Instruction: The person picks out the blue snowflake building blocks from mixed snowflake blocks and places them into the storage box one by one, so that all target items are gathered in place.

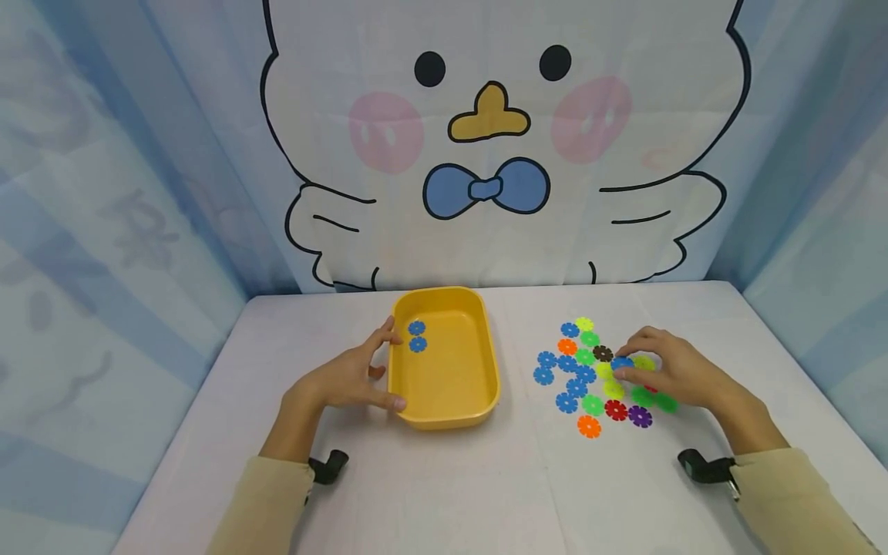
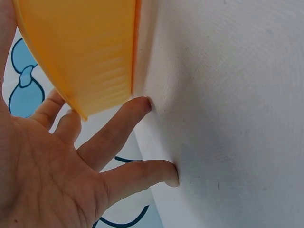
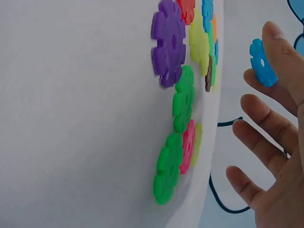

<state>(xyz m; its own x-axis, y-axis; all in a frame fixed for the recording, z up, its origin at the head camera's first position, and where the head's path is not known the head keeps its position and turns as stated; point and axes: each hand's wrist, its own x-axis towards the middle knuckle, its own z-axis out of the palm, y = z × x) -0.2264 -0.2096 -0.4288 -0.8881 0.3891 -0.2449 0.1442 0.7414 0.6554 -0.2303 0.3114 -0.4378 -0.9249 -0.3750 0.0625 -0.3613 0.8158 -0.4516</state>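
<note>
My right hand (image 1: 676,366) pinches a blue flower-shaped plastic disc (image 3: 262,62) between thumb and index finger, above a scattered group of similar discs. In the right wrist view that disc is off the table and the other fingers are spread. My left hand (image 1: 347,378) lies along the left side of a yellow tray (image 1: 489,370), thumb at its near left corner and a finger at the rim. Two of its fingers reach down to the table in the left wrist view. Inside the tray, two blue discs (image 1: 418,344) lie at the upper left.
Loose discs lie right of the tray: several blue ones (image 1: 566,402), green (image 1: 593,405), orange (image 1: 589,426), red (image 1: 615,409), purple (image 1: 640,416) and brown (image 1: 603,354). A white cloth (image 1: 444,493) covers the table. Behind it hangs a curtain with a cartoon figure (image 1: 486,247).
</note>
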